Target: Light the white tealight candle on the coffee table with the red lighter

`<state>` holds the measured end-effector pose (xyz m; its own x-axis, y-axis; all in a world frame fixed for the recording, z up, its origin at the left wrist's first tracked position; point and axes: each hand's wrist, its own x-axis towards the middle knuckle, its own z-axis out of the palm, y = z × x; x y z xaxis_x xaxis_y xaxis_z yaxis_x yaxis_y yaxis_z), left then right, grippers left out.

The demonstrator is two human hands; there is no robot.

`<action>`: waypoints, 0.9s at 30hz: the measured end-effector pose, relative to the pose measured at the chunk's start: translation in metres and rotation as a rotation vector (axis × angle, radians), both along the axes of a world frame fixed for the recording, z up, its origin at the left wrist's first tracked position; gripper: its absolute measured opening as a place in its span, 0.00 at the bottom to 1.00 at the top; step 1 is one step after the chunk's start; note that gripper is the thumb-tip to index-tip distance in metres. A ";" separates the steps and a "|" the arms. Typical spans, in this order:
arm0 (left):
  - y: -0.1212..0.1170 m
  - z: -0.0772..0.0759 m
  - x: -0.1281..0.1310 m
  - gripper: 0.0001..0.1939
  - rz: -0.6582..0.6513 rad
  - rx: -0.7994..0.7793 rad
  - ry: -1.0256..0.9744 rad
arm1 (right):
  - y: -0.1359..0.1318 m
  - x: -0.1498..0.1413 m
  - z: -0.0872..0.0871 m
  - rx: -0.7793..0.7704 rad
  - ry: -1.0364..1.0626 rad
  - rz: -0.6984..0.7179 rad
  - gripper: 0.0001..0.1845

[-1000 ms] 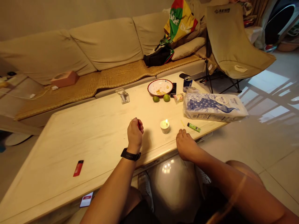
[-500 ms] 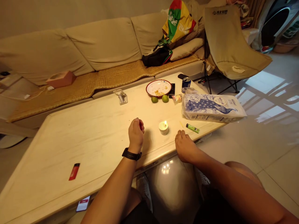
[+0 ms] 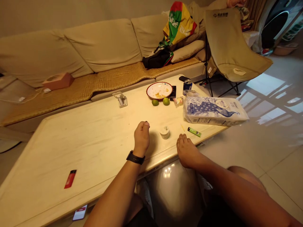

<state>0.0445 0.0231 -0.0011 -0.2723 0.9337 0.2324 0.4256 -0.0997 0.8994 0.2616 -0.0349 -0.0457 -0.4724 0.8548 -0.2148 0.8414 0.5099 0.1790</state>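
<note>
As we look down the table, left hand: balled into a fist, upright on the tabletop, fingers closed tight. Can't tell from here whether anything tiny sits inside it! A black wristwatch is strapped just below.

Right hand: palm down and gripping nothing, fingers together and lightly curled, right at the near edge of the pale table.

Between the hands: a small white candle cup, standing just back from that edge, closer to the right hand, with no flame on it.

Just past the right fingertips: a thin yellow stick and a green lighter, lying on the table, side by side.

Further up the table: a plate with food scraps, two limes just in front of it, a blue drink can and a big peacock-print tissue pack.

Out to the left: a red lighter, lying well apart from both hands.
</note>
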 end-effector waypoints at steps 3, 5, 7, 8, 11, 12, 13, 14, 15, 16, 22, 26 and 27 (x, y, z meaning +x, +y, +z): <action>-0.002 0.002 0.004 0.14 -0.037 0.010 0.298 | 0.000 -0.001 0.002 -0.004 0.028 -0.008 0.44; -0.005 0.003 0.008 0.14 -0.054 0.005 0.487 | 0.001 -0.002 0.003 -0.018 0.013 -0.015 0.45; -0.007 0.004 0.012 0.14 -0.077 0.024 0.626 | 0.001 -0.003 0.004 -0.030 0.005 -0.022 0.45; -0.008 0.004 0.013 0.14 -0.088 0.035 0.671 | 0.001 -0.003 0.004 -0.031 0.011 -0.026 0.45; -0.009 0.005 0.014 0.14 -0.111 0.044 0.742 | 0.001 -0.003 0.004 -0.024 0.030 -0.026 0.45; -0.009 0.005 0.014 0.14 -0.118 0.042 0.759 | 0.001 -0.002 0.004 -0.019 0.023 -0.017 0.45; -0.008 0.005 0.014 0.14 -0.125 0.042 0.774 | 0.001 -0.001 0.004 -0.012 0.013 -0.007 0.45; -0.008 0.005 0.015 0.13 -0.133 0.044 0.789 | 0.001 -0.001 0.005 -0.007 0.000 0.002 0.45; -0.007 0.006 0.015 0.13 -0.142 0.049 0.804 | 0.001 0.000 0.005 -0.004 -0.013 0.010 0.45; -0.006 0.006 0.016 0.13 -0.150 0.059 0.820 | 0.001 0.000 0.006 -0.002 -0.022 0.013 0.44; -0.003 0.000 0.020 0.12 -0.168 0.102 0.923 | 0.000 0.000 0.009 -0.024 -0.030 0.022 0.44; -0.002 -0.003 0.021 0.12 -0.176 0.102 0.957 | 0.000 0.000 0.007 -0.019 -0.026 0.017 0.44; -0.001 -0.004 0.021 0.12 -0.180 0.101 0.963 | 0.000 0.000 0.007 -0.018 -0.023 0.015 0.44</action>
